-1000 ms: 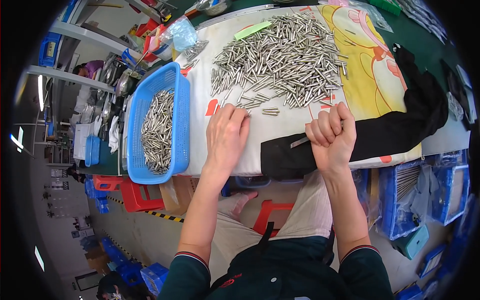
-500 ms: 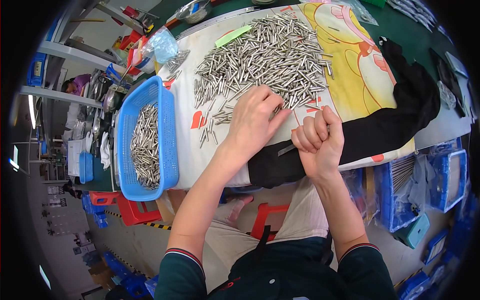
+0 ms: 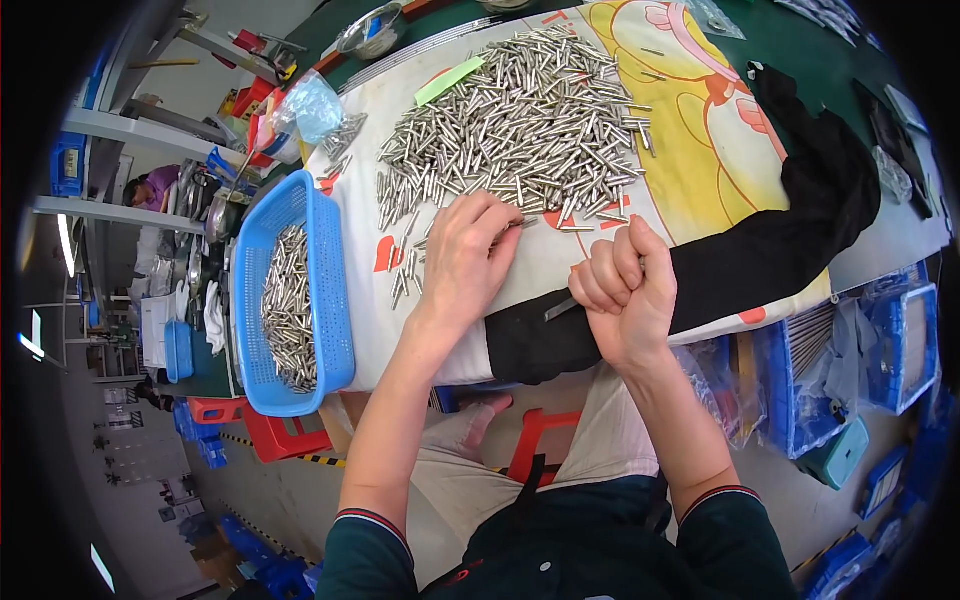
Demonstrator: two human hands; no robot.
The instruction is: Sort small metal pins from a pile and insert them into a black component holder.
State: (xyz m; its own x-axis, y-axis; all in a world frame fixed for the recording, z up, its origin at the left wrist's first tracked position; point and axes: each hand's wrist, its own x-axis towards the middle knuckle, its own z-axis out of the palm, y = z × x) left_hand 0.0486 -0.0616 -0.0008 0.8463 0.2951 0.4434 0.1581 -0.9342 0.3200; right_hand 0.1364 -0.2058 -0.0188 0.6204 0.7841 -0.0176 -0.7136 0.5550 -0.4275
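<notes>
Many pins [image 3: 520,125], left hand [image 3: 467,250] palm-down, right hand [image 3: 625,290] fisted around metal strip [image 3: 561,309].

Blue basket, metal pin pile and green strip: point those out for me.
Blue basket [image 3: 334,296], head view: right-hand wall.
Metal pin pile [image 3: 520,115], head view: heap's middle.
Green strip [image 3: 449,82], head view: strip's middle.

The pins [image 3: 520,130] are glossy metal, the basket [image 3: 333,300] plastic, the black cloth [image 3: 735,260] matt.

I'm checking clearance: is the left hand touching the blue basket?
Apart. The head view shows white cloth between the left hand and the blue basket.
</notes>
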